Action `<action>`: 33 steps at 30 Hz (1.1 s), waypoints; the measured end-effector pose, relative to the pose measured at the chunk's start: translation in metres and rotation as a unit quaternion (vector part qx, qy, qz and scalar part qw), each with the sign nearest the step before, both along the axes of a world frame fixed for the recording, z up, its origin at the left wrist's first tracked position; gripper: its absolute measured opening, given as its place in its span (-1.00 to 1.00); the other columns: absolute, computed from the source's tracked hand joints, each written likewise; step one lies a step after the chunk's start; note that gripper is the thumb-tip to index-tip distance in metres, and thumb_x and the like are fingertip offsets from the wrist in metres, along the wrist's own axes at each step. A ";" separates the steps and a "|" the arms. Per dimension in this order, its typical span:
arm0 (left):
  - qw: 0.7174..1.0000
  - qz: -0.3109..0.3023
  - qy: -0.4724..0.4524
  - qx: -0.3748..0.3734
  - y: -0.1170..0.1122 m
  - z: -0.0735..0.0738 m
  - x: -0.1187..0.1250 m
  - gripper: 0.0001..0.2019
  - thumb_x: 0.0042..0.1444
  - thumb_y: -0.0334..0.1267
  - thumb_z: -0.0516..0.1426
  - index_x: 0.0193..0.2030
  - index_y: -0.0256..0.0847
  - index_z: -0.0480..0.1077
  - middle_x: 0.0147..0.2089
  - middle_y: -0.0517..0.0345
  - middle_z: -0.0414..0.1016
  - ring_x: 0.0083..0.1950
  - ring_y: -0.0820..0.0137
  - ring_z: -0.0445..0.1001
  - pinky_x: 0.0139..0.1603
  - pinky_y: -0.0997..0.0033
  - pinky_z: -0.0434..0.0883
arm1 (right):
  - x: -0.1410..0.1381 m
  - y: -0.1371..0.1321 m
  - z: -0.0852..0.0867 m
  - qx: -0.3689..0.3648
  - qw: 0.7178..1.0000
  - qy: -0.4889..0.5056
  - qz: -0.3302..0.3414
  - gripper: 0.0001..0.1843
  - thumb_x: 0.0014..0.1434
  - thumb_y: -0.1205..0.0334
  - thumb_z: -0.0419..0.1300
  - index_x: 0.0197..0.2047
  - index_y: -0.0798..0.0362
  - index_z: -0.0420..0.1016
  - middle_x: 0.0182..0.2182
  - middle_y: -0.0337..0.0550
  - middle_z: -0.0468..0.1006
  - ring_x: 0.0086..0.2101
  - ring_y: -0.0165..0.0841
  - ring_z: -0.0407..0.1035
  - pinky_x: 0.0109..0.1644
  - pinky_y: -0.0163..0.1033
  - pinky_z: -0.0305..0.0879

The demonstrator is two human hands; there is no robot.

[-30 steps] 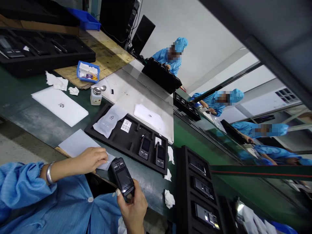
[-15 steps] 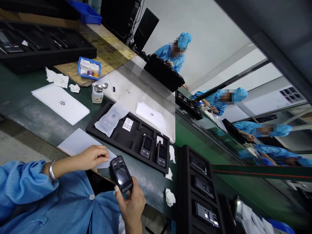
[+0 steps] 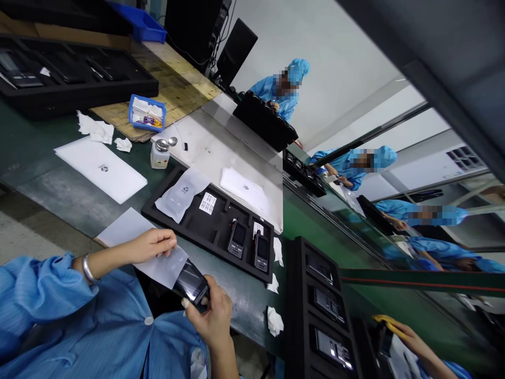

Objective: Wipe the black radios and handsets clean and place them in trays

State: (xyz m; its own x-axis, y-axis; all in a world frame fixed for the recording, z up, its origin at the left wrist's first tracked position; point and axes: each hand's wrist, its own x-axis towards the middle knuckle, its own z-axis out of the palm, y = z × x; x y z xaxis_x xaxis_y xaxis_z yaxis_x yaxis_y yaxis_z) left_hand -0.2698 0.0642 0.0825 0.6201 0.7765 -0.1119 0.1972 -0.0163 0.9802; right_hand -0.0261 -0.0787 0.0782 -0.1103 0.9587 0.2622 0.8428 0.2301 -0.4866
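My right hand [image 3: 215, 315] grips the lower end of a black handheld radio [image 3: 192, 283] with a glossy screen. The radio's upper end is inside a frosted plastic bag [image 3: 160, 269] and shows only faintly. With closed fingers, my left hand [image 3: 155, 245] pinches the bag near its mouth; the fingertips partly cover the edge. Just beyond both hands lies a black foam tray [image 3: 197, 238]. It carries two upright-facing radios, one a dark radio [image 3: 237, 238] and one at the right end [image 3: 262, 250], plus a filled frosted bag [image 3: 182, 195] and a label sheet [image 3: 208, 203].
Left of the tray are a stack of frosted bags [image 3: 100, 168], a pump bottle [image 3: 160, 155] and a blue box [image 3: 147, 125]. Another foam tray [image 3: 302, 310] with radios stands at right. A co-worker's hand [image 3: 414, 342] holds something yellow at lower right. Crumpled tissue [image 3: 275, 321] lies near the edge.
The radio's upper end has gone into the frosted bag, which now covers its keypad. My left hand has lifted the bag's mouth slightly. A co-worker's hand has appeared at lower right.
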 end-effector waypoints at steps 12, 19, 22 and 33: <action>0.984 -0.048 0.019 0.168 -0.005 0.014 -0.029 -0.42 0.07 0.01 0.31 0.20 -0.13 0.38 0.15 -0.07 0.45 0.16 0.13 0.41 0.20 0.10 0.37 | -0.016 0.031 0.009 -0.023 0.998 0.005 0.051 -0.39 0.07 -0.23 0.19 0.00 0.09 0.43 -0.42 -0.17 0.57 -0.43 -0.25 0.48 -0.36 -0.23 0.33; 0.900 -0.133 0.191 0.369 -0.019 0.010 -0.011 0.04 -0.07 -0.30 0.38 0.50 -0.10 -0.08 0.27 -0.25 0.35 0.25 -0.07 0.35 0.27 -0.10 0.30 | -0.033 0.046 0.041 -0.051 0.997 -0.002 0.051 -0.44 0.04 -0.18 0.25 -0.06 0.08 0.44 -0.46 -0.19 0.56 -0.44 -0.24 0.46 -0.34 -0.22 0.31; 0.919 -0.104 0.125 0.359 -0.017 0.011 0.000 0.05 -0.01 -0.30 0.33 0.52 -0.07 -0.20 0.20 -0.19 0.40 0.19 0.02 0.41 0.21 0.01 0.38 | -0.039 0.055 0.070 -0.047 0.996 0.018 0.069 -0.39 0.06 -0.20 0.29 0.01 0.08 0.45 -0.43 -0.20 0.55 -0.43 -0.27 0.44 -0.31 -0.24 0.32; 0.920 0.045 -0.084 0.380 -0.021 0.030 0.020 -0.06 0.20 -0.22 0.20 0.52 -0.11 -0.36 0.02 -0.06 0.45 -0.04 0.24 0.51 0.02 0.22 0.50 | -0.046 0.058 0.083 -0.107 0.959 0.258 0.039 -0.73 0.34 0.08 0.12 -0.08 0.03 0.56 -0.31 -0.19 0.56 -0.31 -0.38 0.42 -0.21 -0.30 0.35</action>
State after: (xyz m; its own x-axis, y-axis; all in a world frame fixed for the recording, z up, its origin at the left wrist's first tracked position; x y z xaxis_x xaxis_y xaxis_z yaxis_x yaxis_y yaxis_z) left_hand -0.2496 0.0429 0.1129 0.5089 0.6392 0.5766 0.0782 -0.7013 0.7085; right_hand -0.0722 -0.0206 0.1608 -0.0917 0.9908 0.0991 0.4616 0.1304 -0.8774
